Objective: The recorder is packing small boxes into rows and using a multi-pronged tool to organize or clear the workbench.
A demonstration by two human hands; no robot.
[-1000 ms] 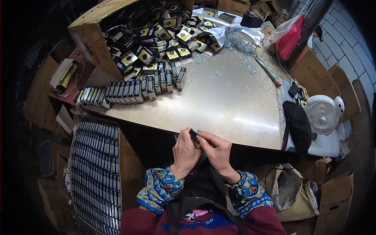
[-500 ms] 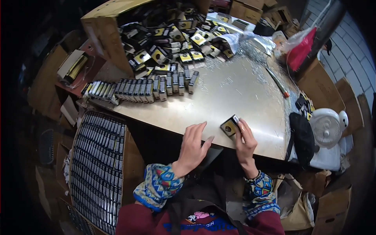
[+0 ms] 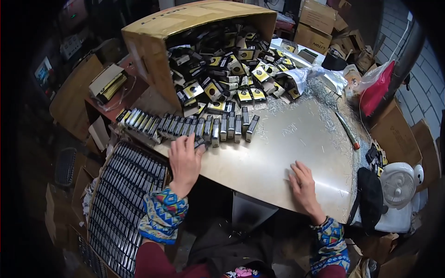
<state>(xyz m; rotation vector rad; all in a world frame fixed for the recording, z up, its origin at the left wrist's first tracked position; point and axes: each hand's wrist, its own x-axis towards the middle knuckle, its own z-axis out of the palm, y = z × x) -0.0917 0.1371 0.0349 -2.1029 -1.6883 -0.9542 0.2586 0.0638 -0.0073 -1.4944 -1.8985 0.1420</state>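
Observation:
A small black, yellow and silver box [image 3: 200, 144] is between the thumb and fingers of my left hand [image 3: 184, 162], partly hidden by them. That hand is at the table's near left edge, just in front of a row of similar boxes [image 3: 215, 132] standing on their ends. My right hand [image 3: 304, 187] is over the bare metal tabletop [image 3: 264, 171] near its front edge, fingers apart and holding nothing.
A tipped cardboard carton [image 3: 153, 69] spills a heap of boxes [image 3: 232, 69]. Below left stands a carton packed with boxes [image 3: 125, 194]. Thin clear strips [image 3: 320, 97], a red-ended tool [image 3: 345, 127], a black pouch [image 3: 369, 199] and a white fan [image 3: 396, 187] lie to the right.
The small box has gone from my right hand at the front of the table to my left hand, which has moved left to the row. The view has shifted too.

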